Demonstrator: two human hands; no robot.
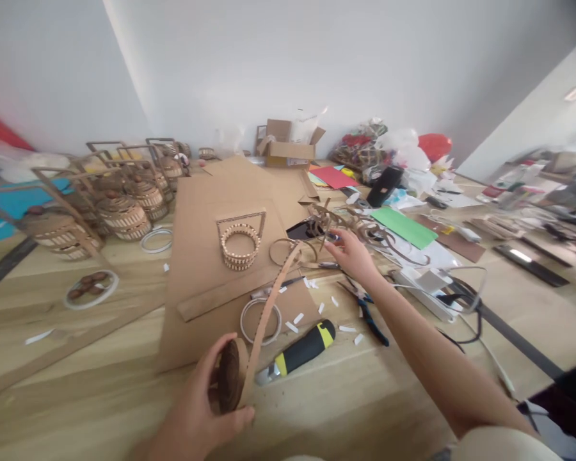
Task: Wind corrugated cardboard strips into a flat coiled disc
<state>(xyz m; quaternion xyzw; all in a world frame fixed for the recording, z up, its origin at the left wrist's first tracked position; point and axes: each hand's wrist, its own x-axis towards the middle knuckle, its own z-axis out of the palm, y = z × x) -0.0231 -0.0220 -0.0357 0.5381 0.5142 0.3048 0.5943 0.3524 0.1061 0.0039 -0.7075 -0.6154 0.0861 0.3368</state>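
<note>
My left hand (199,410) is closed round a small round cardboard disc (229,383), from which a long cardboard strip (269,304) runs up and away over the floor. My right hand (352,255) reaches forward into a heap of curled cardboard strips (365,227), fingers bent at the heap; whether they hold a strip I cannot tell. A yellow and black utility knife (301,352) lies between the two hands. A small cardboard basket with a square handle (240,242) stands on a large cardboard sheet (206,269).
Several finished cardboard baskets (120,208) stand at the left. Blue-handled pliers (367,310), a roll of tape (260,320), a white power strip with cables (432,288), coloured paper (403,227), an open carton (288,144) and bags lie around on the wooden floor.
</note>
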